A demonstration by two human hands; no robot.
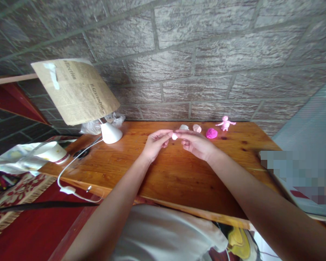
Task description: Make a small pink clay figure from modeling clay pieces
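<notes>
A small pale pink lump of modelling clay (pixel 174 136) is pinched between the fingertips of my left hand (pixel 157 143) and my right hand (pixel 197 144), above the middle of the wooden table. Both hands are closed on it from either side. Just behind my right hand lie a white lump of clay (pixel 184 127) and a light pink lump (pixel 197 128). Farther right sits a bright magenta lump (pixel 211 133). Behind that one stands a pink clay figure (pixel 225 124) with a round head and arms stretched out sideways.
A lamp with a newspaper-print shade (pixel 78 92) and white base (pixel 111 133) stands at the table's left. Its cord (pixel 60 174) hangs over the front edge. A paper cup (pixel 53 152) is at the left corner. A stone-patterned wall (pixel 174 65) rises behind the wooden table (pixel 165 181).
</notes>
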